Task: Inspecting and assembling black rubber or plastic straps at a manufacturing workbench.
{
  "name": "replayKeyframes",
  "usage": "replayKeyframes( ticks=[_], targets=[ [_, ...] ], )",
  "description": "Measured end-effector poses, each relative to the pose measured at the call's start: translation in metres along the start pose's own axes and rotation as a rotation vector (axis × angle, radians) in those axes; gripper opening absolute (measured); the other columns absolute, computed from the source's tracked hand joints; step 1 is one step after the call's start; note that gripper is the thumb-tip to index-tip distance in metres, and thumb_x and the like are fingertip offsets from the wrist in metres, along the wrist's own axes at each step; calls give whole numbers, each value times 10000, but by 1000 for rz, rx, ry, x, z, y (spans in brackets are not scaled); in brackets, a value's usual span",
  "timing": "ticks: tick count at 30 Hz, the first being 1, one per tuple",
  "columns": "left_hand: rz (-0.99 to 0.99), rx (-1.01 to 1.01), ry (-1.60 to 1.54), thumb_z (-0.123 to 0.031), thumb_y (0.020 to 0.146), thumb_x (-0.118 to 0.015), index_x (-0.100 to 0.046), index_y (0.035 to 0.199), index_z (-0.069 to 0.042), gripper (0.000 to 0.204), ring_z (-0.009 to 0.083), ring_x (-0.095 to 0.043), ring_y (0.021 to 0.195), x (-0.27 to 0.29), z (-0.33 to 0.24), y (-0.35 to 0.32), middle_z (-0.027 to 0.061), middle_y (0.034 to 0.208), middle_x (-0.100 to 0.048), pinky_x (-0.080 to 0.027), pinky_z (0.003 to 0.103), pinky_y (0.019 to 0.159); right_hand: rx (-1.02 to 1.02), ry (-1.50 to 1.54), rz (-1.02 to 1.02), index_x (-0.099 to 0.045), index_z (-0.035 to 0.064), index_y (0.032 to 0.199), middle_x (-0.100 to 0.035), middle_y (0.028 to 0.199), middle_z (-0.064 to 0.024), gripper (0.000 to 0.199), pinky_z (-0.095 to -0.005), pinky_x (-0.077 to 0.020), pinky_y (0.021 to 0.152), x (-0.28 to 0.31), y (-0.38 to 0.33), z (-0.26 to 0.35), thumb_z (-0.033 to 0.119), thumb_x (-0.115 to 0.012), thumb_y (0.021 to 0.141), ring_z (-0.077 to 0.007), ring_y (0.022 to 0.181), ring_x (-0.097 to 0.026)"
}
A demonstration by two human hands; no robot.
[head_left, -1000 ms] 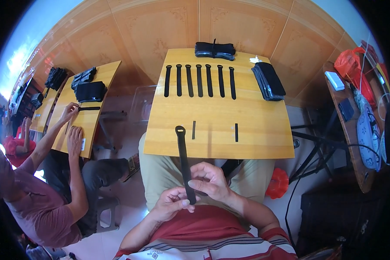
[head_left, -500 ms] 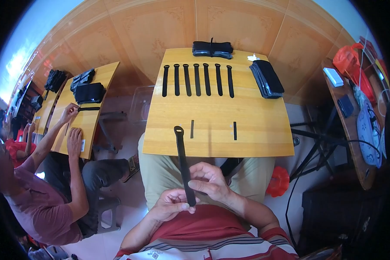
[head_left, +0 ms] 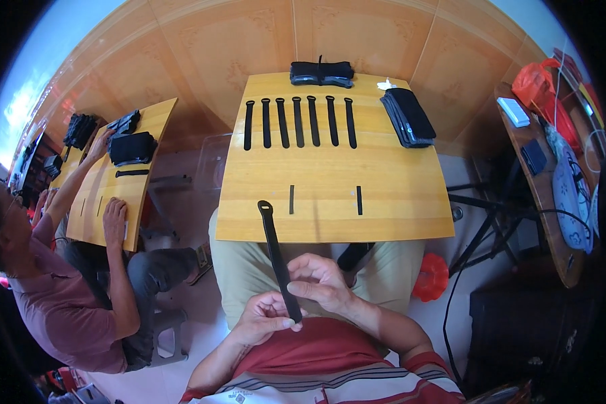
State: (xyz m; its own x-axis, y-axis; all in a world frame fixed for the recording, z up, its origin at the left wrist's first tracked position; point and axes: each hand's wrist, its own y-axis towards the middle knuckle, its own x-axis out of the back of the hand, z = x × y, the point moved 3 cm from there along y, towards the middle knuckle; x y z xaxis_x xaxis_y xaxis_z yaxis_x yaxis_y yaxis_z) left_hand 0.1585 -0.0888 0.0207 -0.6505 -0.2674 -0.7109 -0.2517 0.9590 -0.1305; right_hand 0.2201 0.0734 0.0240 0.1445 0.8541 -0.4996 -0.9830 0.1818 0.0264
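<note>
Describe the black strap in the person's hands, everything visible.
The long, narrow black strap looks like flexible fabric or rubber, with a loop or buckle end at its top. It stands nearly upright, leaning slightly left, its looped end over the near edge of the wooden table. Its lower end is pinched between the left hand and the right hand, above the person's lap.

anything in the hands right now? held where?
A black strap, pinched at its near end by the left hand and right hand; its looped far end reaches over the table edge.
</note>
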Motion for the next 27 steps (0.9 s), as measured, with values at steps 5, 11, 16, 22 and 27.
replayKeyframes(
  ticks=[5,11,16,22,27],
  targets=[
    [-50,1,-8,38,858,-687,-586,1042,-6,215,202,-687,883,-1,1,1,189,1071,-676,-575,350,818,-26,-21,-12,-555,-45,1153,-682,1009,-100,326,-265,-523,803,-1,-1,-2,139,-689,919,-118,930,-636],
    [-137,-61,76,57,857,-680,-598,966,6,146,209,-698,861,8,2,0,157,1003,-686,-593,348,799,-32,-267,3,-588,-15,1147,-672,1005,-73,268,-258,-532,778,1,-2,4,66,-681,908,-92,882,-640],
    [-216,-108,39,90,847,-670,-611,990,21,169,210,-698,853,12,-1,2,141,984,-681,-599,348,803,124,-264,63,-612,-21,1125,-642,1045,-82,307,-246,-520,721,1,-3,9,135,-729,888,-80,871,-597],
    [-251,-136,154,64,843,-692,-628,1018,31,189,183,-676,904,12,-2,5,153,1037,-683,-576,322,825,190,-404,109,-622,9,1114,-645,1097,-93,412,-272,-535,774,0,-6,16,131,-828,779,-116,910,-611],
    [-272,-130,195,57,859,-680,-655,992,29,138,174,-663,943,9,-4,6,137,1044,-685,-568,314,847,202,-473,130,-630,6,1106,-662,1104,-114,415,-292,-545,803,2,-2,17,110,-835,760,-154,934,-655]
  ],
)
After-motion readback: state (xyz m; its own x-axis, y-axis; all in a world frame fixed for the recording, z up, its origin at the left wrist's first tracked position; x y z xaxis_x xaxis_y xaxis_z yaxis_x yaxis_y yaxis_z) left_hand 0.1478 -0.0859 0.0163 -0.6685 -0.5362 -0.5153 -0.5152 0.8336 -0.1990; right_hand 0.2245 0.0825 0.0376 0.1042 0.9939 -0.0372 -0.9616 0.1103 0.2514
